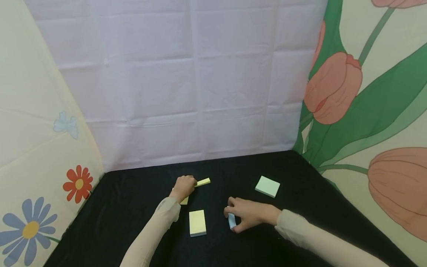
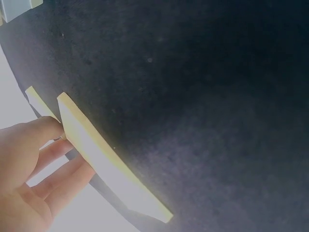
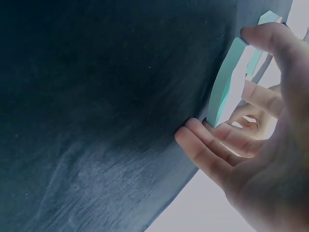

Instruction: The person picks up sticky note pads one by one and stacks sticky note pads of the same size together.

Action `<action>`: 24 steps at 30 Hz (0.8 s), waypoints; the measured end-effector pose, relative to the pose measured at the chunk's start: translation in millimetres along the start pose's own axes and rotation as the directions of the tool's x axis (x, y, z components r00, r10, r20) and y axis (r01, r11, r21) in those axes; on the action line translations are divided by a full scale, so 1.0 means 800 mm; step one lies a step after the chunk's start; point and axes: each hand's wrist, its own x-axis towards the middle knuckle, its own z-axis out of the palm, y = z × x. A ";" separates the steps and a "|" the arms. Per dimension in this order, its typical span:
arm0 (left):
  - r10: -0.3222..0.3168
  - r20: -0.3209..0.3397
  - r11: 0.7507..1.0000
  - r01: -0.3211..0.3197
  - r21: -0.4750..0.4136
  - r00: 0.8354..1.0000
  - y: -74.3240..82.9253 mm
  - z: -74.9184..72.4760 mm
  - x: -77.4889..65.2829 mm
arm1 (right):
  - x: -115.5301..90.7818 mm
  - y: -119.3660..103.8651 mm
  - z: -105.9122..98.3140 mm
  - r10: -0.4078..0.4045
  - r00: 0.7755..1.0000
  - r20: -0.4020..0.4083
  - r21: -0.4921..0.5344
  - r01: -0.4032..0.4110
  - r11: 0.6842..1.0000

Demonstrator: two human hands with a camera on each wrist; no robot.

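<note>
My left hand (image 1: 184,188) is at the back left of the black table, with its thumb and fingers bent at a yellow sticky note pad (image 2: 116,166). A second yellow sticky note pad (image 1: 203,181) shows as a narrow strip just past that hand. How the two pads meet the fingertips is partly hidden. Nearer the middle, my right hand (image 1: 251,213) grips a light blue sticky note pad (image 1: 232,221) by its ends between thumb and fingers. That pad (image 3: 227,89) looks greenish and tilted in the right wrist view.
Between the hands, closer to the front, lies a stack of a yellow pad (image 1: 197,221) over a blue one. A pale green pad (image 1: 267,186) lies beyond the right hand. White cloth (image 1: 200,92) hangs behind the black-covered table (image 1: 233,174); flowered cloths flank it.
</note>
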 end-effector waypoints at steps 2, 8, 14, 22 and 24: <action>-0.001 0.004 1.000 0.001 -0.001 1.000 0.000 0.000 0.000 | 0.002 -0.001 0.000 -0.002 1.000 -0.002 -0.008 0.002 1.000; -0.007 0.011 1.000 0.007 0.002 1.000 0.000 0.000 0.000 | 0.006 -0.005 0.000 -0.004 1.000 0.001 -0.014 0.004 1.000; -0.013 0.013 1.000 0.013 0.000 1.000 0.000 -0.002 0.000 | 0.009 -0.005 0.001 -0.012 1.000 -0.002 -0.019 0.012 1.000; -0.016 0.019 1.000 0.015 0.006 1.000 0.001 -0.002 0.000 | 0.016 -0.009 0.003 0.007 1.000 0.012 -0.025 -0.007 1.000; -0.016 0.018 1.000 0.016 0.005 1.000 0.001 -0.002 0.000 | 0.017 -0.011 0.003 0.011 1.000 0.012 -0.032 -0.010 0.999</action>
